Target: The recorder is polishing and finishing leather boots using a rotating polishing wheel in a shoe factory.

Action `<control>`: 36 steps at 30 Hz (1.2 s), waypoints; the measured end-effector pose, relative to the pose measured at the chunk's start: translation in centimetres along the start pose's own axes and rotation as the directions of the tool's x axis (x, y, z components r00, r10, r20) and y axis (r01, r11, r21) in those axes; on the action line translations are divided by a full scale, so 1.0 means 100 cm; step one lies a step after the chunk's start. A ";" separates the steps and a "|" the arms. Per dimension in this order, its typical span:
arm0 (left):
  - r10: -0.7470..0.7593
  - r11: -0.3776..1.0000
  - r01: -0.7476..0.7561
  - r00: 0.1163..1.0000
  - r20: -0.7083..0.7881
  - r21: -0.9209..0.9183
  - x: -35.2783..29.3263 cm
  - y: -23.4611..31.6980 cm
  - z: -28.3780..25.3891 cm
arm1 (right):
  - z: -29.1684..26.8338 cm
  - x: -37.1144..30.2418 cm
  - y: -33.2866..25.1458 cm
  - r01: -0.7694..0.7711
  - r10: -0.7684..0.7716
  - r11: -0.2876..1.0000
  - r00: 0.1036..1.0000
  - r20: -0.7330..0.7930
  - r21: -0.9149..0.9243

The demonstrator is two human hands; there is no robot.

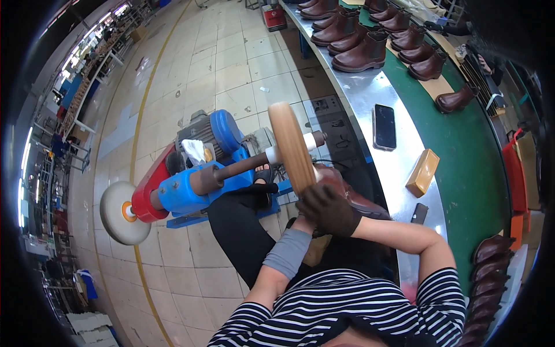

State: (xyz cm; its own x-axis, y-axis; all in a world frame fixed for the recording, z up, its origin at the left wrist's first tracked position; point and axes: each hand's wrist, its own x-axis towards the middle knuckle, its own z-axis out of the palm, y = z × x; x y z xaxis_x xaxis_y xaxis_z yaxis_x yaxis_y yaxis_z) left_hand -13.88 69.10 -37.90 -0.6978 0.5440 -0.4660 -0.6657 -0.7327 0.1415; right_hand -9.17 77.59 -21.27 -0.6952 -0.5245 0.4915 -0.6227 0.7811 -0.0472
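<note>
A brown leather boot (pixel 329 174) is at the lower edge of a tan buffing wheel (pixel 290 147), partly covered by my hands. My right hand (pixel 334 213), in a dark brown glove, has its fingers bent over the boot beside the wheel. My left hand (pixel 304 224) reaches in below a grey wrist sleeve. It is mostly hidden behind the right glove, so its fingers and grip do not show. More dark red-brown leather (pixel 365 203) shows to the right of the glove, above my lap.
The wheel's shaft runs to a blue and red machine (pixel 184 189) with a pale wheel (pixel 122 213) at its far end. On the metal-edged bench lie a phone (pixel 384 127) and a yellowish block (pixel 422 173). Several boots (pixel 361 52) stand on the green belt (pixel 462 144).
</note>
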 end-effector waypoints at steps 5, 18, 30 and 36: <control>0.108 0.973 -0.108 0.994 0.008 0.205 -0.001 0.015 -0.024 | 0.024 -0.006 0.011 0.513 -0.505 0.798 0.856 0.112 -0.317; 0.189 0.922 -0.198 0.980 0.061 0.332 0.015 0.034 -0.039 | 0.051 -0.001 0.011 0.627 -0.591 0.778 0.752 0.293 -0.041; 0.320 0.843 -0.345 0.938 0.132 0.413 0.019 0.032 -0.036 | -0.009 -0.109 0.078 -0.328 0.330 0.944 0.918 0.221 -0.045; 0.456 0.868 -0.468 0.883 0.110 0.165 0.001 0.059 -0.016 | 0.019 -0.058 0.102 -0.141 0.126 0.989 0.954 0.271 0.039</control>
State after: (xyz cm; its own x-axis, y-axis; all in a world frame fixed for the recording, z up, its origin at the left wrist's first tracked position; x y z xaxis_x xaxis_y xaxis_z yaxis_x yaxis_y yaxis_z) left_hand -17.41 64.19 -38.55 -0.9487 0.1917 -0.2515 -0.2949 -0.8233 0.4850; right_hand -12.16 87.93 -26.26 -0.8390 -0.4943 0.2275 -0.5318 0.8334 -0.1503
